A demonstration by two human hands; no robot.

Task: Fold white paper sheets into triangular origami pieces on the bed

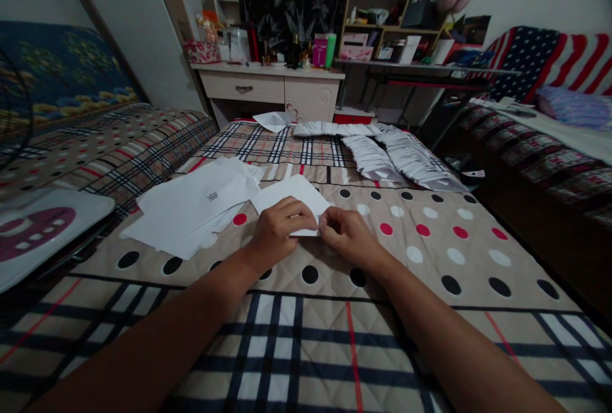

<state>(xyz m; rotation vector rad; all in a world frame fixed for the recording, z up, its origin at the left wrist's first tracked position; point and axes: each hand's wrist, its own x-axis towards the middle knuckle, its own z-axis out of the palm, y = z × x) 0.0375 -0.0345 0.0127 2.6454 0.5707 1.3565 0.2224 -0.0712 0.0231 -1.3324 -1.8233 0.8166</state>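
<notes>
A white sheet of paper (pixel 291 191) lies on the patterned bedspread in front of me, its near edge folded up. My left hand (pixel 280 228) rests on the paper's near left part, fingers curled over the fold. At the near right corner, my right hand (pixel 347 231) pinches the folded edge between thumb and forefinger. The two hands almost meet at the fold. Left of them is a loose pile of white sheets (pixel 191 206), the top one bearing small dark printed characters. The fingertips partly cover the fold.
Long rows of folded white papers (pixel 411 155) stand packed on the far right of the bedspread (pixel 306 336). A single folded paper (pixel 273 121) lies at the far edge. A small white table (pixel 48 228) with a purple picture is at left. Behind stands a cabinet (pixel 248 86).
</notes>
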